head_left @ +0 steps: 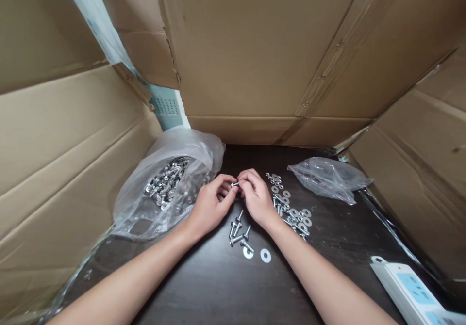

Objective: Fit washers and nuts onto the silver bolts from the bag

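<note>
A small silver bolt (235, 184) is held level between my two hands, above the dark table. My left hand (214, 200) pinches its left end between thumb and fingers. At the other end, the fingertips of my right hand (255, 195) close round it; whether a nut or washer sits there is hidden. Just below my hands lie several bolts (238, 228) with nuts on them. Two flat washers, one loose washer (265, 255) and another partly under a bolt, rest nearest to me. Right of my right hand is a loose heap of washers, nuts and bolts (296, 218).
An open clear plastic bag (131, 208) full of metal fasteners stands at the left. A flattened clear bag (327, 174) lies at the back right. At the lower right is a white power strip (411, 286). Cardboard walls (262, 48) enclose the table (204, 286) at the back and sides.
</note>
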Demonstrator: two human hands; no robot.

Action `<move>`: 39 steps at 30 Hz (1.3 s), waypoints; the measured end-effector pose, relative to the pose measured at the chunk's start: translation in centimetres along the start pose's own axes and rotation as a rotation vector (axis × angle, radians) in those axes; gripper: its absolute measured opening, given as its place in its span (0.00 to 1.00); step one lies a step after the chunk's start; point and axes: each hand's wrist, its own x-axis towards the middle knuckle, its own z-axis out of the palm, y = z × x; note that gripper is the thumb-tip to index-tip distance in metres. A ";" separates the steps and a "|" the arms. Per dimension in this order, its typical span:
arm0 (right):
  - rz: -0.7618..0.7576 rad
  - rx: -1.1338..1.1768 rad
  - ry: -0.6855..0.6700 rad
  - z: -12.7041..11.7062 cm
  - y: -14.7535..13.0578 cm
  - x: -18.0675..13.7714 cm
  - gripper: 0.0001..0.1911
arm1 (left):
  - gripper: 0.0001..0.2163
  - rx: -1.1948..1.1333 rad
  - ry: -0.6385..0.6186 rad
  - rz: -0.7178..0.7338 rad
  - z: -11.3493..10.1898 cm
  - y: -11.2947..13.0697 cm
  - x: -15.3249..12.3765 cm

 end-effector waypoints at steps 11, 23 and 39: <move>0.093 0.150 -0.014 -0.1 0.2 0.1 0.30 | 0.07 -0.038 0.050 0.008 -0.2 0.3 -0.2; 0.068 0.051 -0.030 -0.1 0.3 0.4 0.12 | 0.07 -0.011 0.038 0.022 -0.2 0.1 -0.1; 0.087 0.098 -0.041 -0.1 0.2 0.1 0.31 | 0.10 -0.057 0.058 -0.001 -0.2 -0.1 -0.2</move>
